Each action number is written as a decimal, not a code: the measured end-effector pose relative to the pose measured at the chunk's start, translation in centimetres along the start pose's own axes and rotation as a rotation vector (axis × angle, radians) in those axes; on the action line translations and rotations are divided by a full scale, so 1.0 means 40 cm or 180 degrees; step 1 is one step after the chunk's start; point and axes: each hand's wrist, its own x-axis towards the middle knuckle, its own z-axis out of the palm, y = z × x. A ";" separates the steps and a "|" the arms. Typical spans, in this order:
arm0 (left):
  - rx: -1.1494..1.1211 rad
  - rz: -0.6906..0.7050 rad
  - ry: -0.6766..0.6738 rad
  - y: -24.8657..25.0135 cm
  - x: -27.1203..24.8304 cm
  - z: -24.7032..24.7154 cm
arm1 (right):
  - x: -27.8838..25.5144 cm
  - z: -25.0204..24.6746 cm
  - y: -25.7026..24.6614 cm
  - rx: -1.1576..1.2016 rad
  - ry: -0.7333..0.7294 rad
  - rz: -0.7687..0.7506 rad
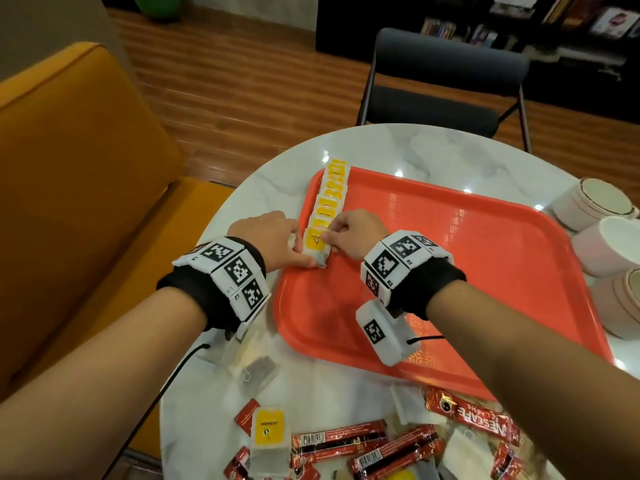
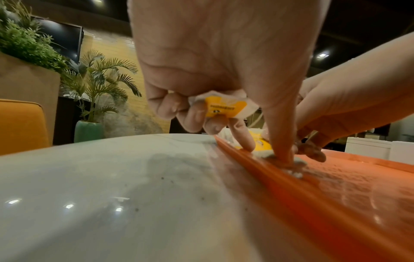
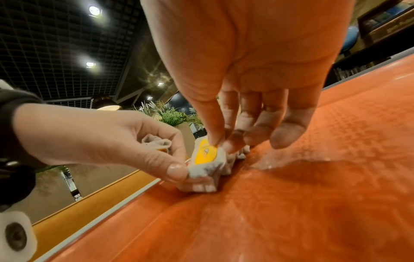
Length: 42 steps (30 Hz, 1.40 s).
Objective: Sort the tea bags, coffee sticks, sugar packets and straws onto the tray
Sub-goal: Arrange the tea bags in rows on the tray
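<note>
An orange tray [image 1: 467, 271] lies on the round marble table [image 1: 433, 147]. A row of tea bags [image 1: 330, 199] with yellow tags runs along the tray's left edge. My right hand [image 1: 326, 237] pinches the yellow tag of the nearest tea bag [image 1: 315, 249] [image 3: 206, 156] in that row. The thumb and forefinger of my left hand [image 1: 301, 252] press on that bag's lower end at the tray rim. The left hand's other fingers are curled round a spare tea bag [image 2: 224, 108] [image 3: 156, 141]. No straws or sugar packets can be made out.
Red coffee sticks [image 1: 341, 438] and loose tea bags [image 1: 268, 441] are scattered on the near part of the table. White cups [image 1: 599, 202] stand at the right of the tray. A dark chair [image 1: 446, 81] is behind the table and an orange sofa [image 1: 69, 168] on the left.
</note>
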 end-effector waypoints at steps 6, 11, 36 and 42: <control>0.0184 -0.0006 0.0112 0.013 0.003 -0.002 | 0.009 0.004 0.008 -0.0081 0.0157 0.0068; 0.0146 -0.0053 0.0128 0.012 0.002 -0.003 | 0.011 0.004 0.008 -0.0230 0.0089 0.0055; -0.3321 0.0268 -0.0684 0.026 -0.080 -0.044 | -0.077 -0.038 0.000 0.0711 0.0005 -0.0868; -0.2974 0.0096 -0.0434 0.016 -0.081 -0.050 | -0.079 -0.044 0.008 0.1042 -0.0053 -0.0700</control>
